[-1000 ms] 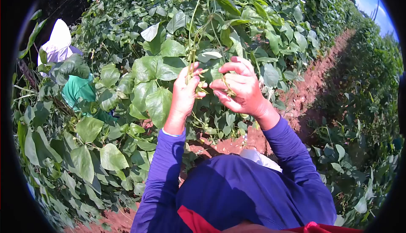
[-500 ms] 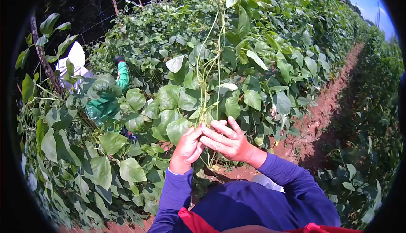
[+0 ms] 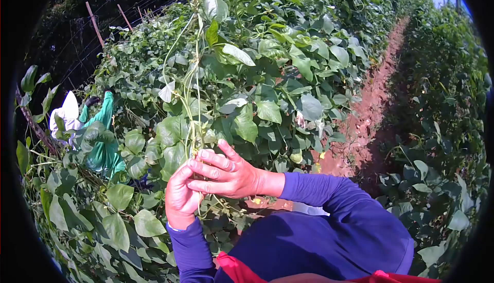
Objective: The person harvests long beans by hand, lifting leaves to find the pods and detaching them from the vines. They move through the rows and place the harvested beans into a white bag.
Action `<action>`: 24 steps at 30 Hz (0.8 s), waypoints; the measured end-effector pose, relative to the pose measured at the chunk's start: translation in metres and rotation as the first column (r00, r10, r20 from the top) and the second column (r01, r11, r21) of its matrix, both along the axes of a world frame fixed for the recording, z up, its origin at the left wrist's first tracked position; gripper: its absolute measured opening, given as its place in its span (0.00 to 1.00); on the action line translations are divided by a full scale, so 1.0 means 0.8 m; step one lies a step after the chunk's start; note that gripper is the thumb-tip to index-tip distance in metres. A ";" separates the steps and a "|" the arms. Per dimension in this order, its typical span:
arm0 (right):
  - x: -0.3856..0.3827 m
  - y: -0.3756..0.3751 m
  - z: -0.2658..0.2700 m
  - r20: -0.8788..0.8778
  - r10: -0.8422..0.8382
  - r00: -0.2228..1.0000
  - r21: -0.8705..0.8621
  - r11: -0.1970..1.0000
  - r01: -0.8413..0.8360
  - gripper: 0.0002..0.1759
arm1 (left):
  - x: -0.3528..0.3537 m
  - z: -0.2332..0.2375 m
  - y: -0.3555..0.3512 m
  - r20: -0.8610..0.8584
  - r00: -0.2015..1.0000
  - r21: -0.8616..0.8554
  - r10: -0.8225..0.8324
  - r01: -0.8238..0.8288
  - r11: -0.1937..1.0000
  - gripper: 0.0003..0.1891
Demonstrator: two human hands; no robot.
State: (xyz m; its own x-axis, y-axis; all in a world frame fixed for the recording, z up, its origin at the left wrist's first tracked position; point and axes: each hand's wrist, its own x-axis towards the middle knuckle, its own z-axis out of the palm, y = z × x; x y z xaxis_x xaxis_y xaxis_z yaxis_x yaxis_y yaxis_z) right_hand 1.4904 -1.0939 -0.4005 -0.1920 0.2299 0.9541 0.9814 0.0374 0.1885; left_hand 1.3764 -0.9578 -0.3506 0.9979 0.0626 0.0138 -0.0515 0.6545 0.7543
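A bundle of thin green vine stems (image 3: 192,98) hangs down from the leafy row to my hands. My left hand (image 3: 181,193) is closed round the lower part of the bundle, its fingertips partly hidden. Across it lies my right hand (image 3: 229,175), back toward me, with its fingers curled over the stems and the left fingers; one digit sticks up apart. Where exactly the fingertips press is hidden. Broad green leaves (image 3: 172,131) surround the stems, and thin stem ends (image 3: 206,211) dangle below the hands.
At the left, a co-worker in a green garment (image 3: 105,157) and white head covering (image 3: 67,111) stands among the vines, one arm raised. Wooden posts (image 3: 94,23) and wires rise behind. A reddish soil path (image 3: 373,98) runs between rows on the right.
The view has turned right, so my hands and the vines sit further left. My right hand now overlaps the left more. The co-worker's arm is raised higher.
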 end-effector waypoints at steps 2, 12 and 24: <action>-0.001 -0.006 0.000 -0.024 -0.013 1.000 -0.021 1.000 0.012 0.21 | 0.002 0.002 -0.002 -0.025 0.998 0.000 0.062 -0.062 0.998 0.17; 0.046 -0.033 0.099 0.070 0.097 0.993 -0.062 0.994 -0.093 0.26 | -0.075 0.103 0.030 -0.060 0.950 0.373 0.306 -0.263 0.890 0.09; 0.110 0.055 0.289 0.144 -0.120 0.982 -0.436 0.883 0.172 0.38 | -0.160 0.175 -0.019 0.043 0.927 0.972 0.374 -0.126 0.200 0.13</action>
